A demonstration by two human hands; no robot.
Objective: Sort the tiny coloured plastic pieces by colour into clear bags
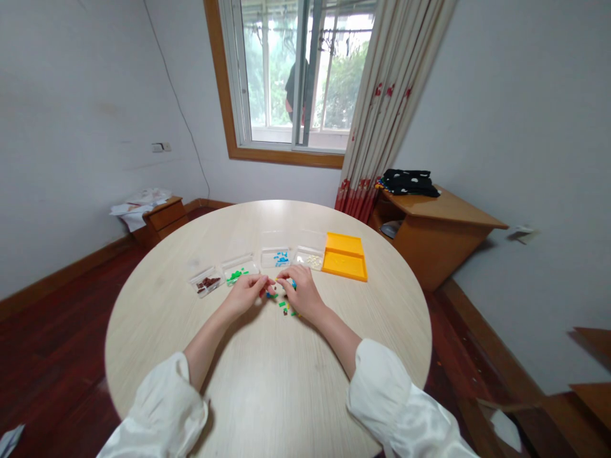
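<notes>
My left hand (247, 295) and my right hand (303, 292) are close together above the middle of the table, fingertips nearly meeting. Both are closed in a pinch. A tiny yellow piece (277, 279) shows at the fingertips of my right hand. Whatever my left fingers hold is too small to make out. Under and between the hands lie loose small building bricks, among them a green brick (282, 304) and a brown brick (285, 312); my right hand partly hides a few blue ones.
Beyond my hands stand clear plastic boxes with brown pieces (208, 284), green pieces (235, 276), blue pieces (281, 258) and cream pieces (314, 261). An open yellow case (344, 268) lies at their right. The round table (258, 394) carries everything. Someone (296, 89) is outside the window.
</notes>
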